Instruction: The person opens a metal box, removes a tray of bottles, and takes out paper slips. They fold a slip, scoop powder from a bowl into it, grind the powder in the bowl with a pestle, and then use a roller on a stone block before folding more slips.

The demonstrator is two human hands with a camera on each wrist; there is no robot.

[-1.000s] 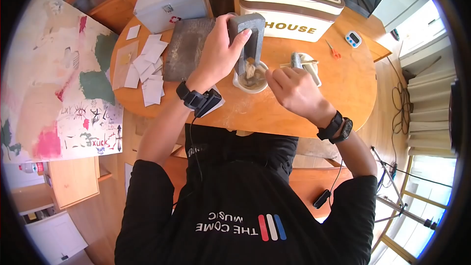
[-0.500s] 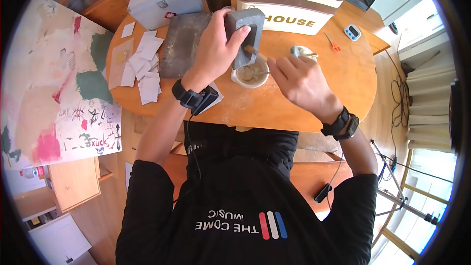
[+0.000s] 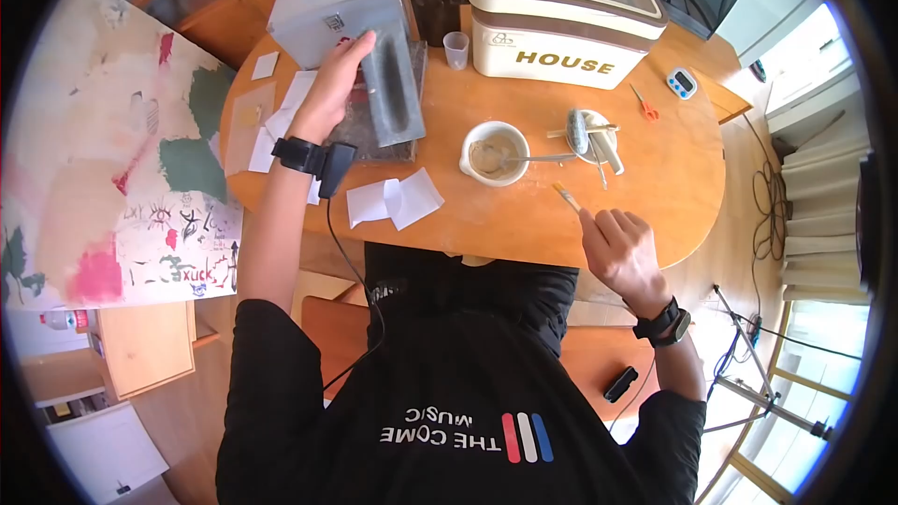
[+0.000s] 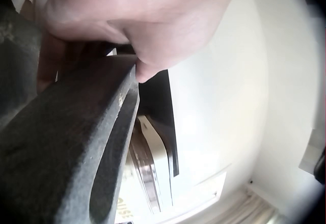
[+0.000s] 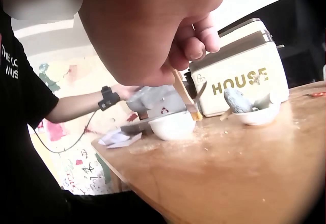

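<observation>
My left hand (image 3: 332, 84) grips the upper end of a grey rectangular block (image 3: 414, 93) with a long hollow in its face, tilted over a dark square slab (image 3: 419, 64). In the left wrist view the same block (image 4: 56, 132) shows close up, a finger at its edge. My right hand (image 3: 622, 248) pinches a small brush (image 3: 572, 198) with yellowish bristles, low at the table's front right. Between the hands stands a white bowl (image 3: 466, 168) with pale brown powder in it, and a metal handle (image 3: 547, 158) leaning out over its rim.
Beside the bowl, a white dish (image 3: 589, 119) bears a grey-blue stick and other tools. White papers (image 3: 393, 201) lie front left. Behind are a metal case (image 3: 327, 5), a clear cup (image 3: 456, 50) and a cream box marked HOUSE (image 3: 561, 61). Orange scissors (image 3: 647, 112) and a timer (image 3: 682, 84) lie right.
My left hand has carried the grey block from above the bowl leftward over the dark slab. My right hand has drawn the brush away from the block, to the right and nearer me.
</observation>
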